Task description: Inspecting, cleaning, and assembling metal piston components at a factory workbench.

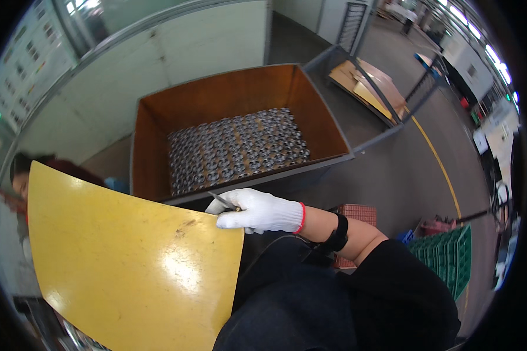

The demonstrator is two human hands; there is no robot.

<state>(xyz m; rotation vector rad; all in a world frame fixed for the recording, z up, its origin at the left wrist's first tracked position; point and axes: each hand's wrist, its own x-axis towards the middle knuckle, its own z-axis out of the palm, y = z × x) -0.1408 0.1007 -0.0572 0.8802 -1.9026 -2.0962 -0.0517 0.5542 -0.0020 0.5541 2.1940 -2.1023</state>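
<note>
Yellow board (pixel 129 263), large and flat with a rounded corner, filled the lower left of the head view, tilted up toward the camera. Right hand (pixel 257 212), in a white knit glove with a red cuff, gripped the board at its upper right edge. Fingers (pixel 228 222) curled closed over the edge, the board's corner pinched beneath them. A thin dark metal piece (pixel 222 200) also lay pinched under the gloved fingers, its tip poking out to the left, just above the board's edge. A black wristband (pixel 338 233) sat on the forearm behind the glove. Left hand not in view.

Beyond the hand stood a big bin (pixel 158 117) with orange-brown inner walls and grey rim, its floor covered with a layer of small round shiny metal parts (pixel 237 149). A second grey cart (pixel 392 126) carrying flat brown boards stood to the right. Green crate (pixel 451 257) and a reddish basket (pixel 360 213) sat on the floor, lower right. Another person's head partly showed at the far left, behind the board.
</note>
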